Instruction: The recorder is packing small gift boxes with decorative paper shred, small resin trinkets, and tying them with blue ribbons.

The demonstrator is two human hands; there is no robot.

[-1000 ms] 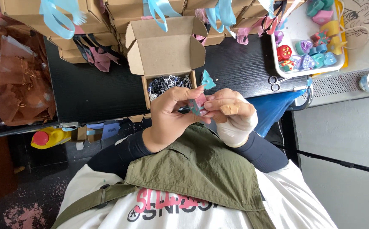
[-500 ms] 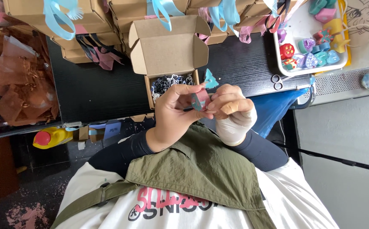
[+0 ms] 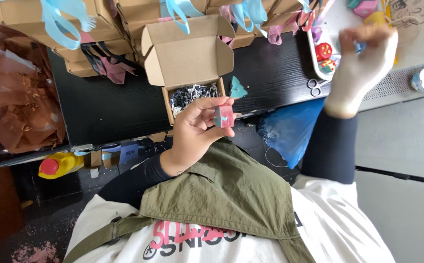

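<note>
The hands have parted. The left hand (image 3: 197,129) now holds the small pink-and-teal block (image 3: 224,116) alone, pinched between thumb and fingers just near of the open box (image 3: 185,53) with its shredded filling. The gloved right hand (image 3: 363,63) has swung away to the far right, over the white tray (image 3: 314,53) of coloured pieces; its fingers are bunched, though what they grasp cannot be told. A teal tree (image 3: 237,88) lies on the table (image 3: 109,107) beside the box.

A black table (image 3: 119,104) carries an open cardboard box (image 3: 187,53), a teal tree figure (image 3: 237,89), scissors (image 3: 315,86), a white tray (image 3: 314,53) and ribboned boxes (image 3: 41,19).
</note>
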